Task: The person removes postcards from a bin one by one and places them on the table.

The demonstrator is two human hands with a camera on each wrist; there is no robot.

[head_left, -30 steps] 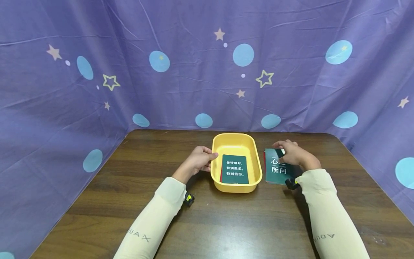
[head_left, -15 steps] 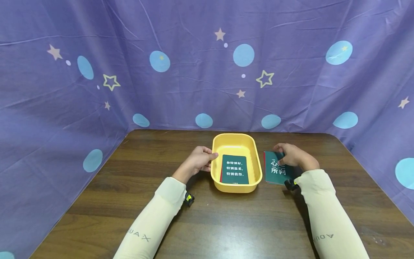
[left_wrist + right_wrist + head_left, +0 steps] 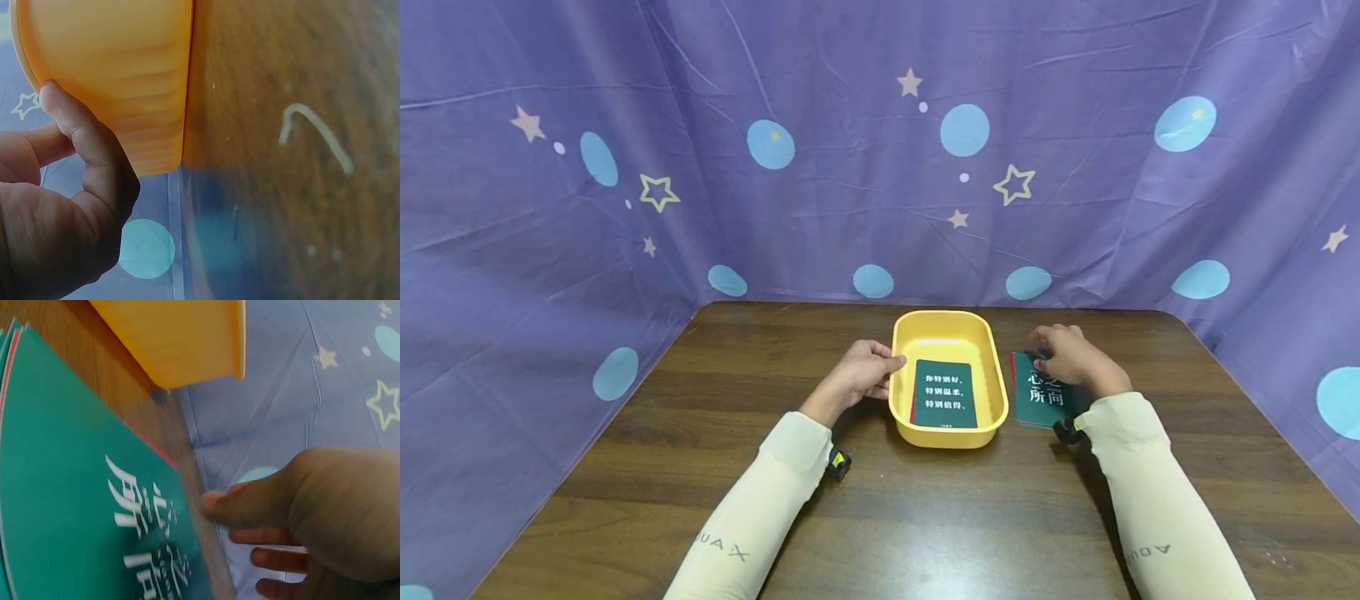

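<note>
While the left hand point(image 3: 859, 369) pinches a rounded tub point(image 3: 951, 437), the right point(image 3: 1078, 359) spreads over cards point(image 3: 1037, 408)

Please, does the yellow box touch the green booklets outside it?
Apart. The right wrist view shows a strip of table between the yellow box and the green booklets.

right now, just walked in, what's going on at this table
A person's left hand pinches the side of a yellow tray standing on a wooden table. A green card with white writing lies inside it. The right hand is over the far part of a green pile beside the tray, with no grip to be seen; whether it touches the pile is unclear.
</note>
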